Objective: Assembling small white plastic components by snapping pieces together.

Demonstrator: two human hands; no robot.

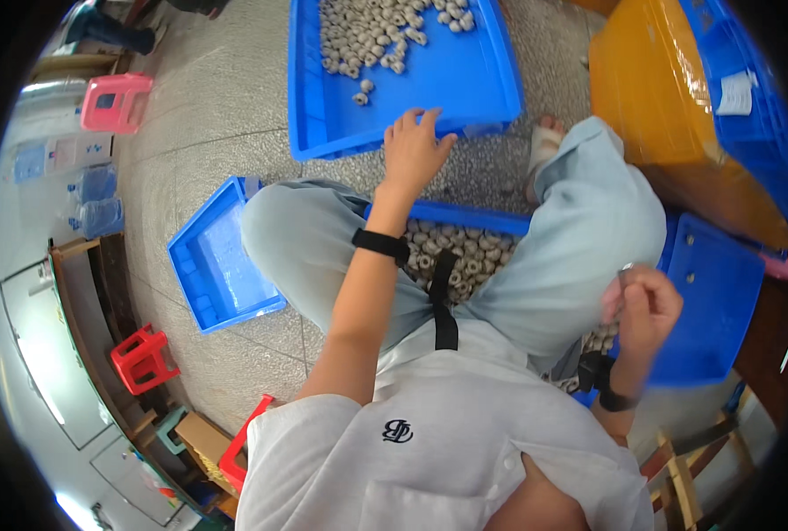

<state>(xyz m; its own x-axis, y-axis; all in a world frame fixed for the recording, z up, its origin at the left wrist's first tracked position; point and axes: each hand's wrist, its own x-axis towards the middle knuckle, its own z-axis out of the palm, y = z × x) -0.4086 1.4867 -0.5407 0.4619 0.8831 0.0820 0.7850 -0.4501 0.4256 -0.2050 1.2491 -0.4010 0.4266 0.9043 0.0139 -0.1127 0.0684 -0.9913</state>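
Note:
My left hand (414, 152) reaches to the near rim of a large blue tray (429, 88). Its fingers are apart and hold nothing; whether they touch the rim I cannot tell. Many small grey round pieces with holes (372, 31) lie toward the tray's far end, and a couple sit nearer my hand. Over my right thigh, my right hand (649, 305) is closed with its fingertips together. A small shiny bit (626, 269) shows at them, too small to name. Between my legs, another blue tray (465, 212) holds a heap of similar grey pieces (460, 252).
An angular blue tray (226, 257) lies on the floor at my left. To the right are a taped yellow box (655, 80), a blue crate (748, 97) and a blue bin (717, 301). Pink (115, 102) and red (144, 358) stools stand further left.

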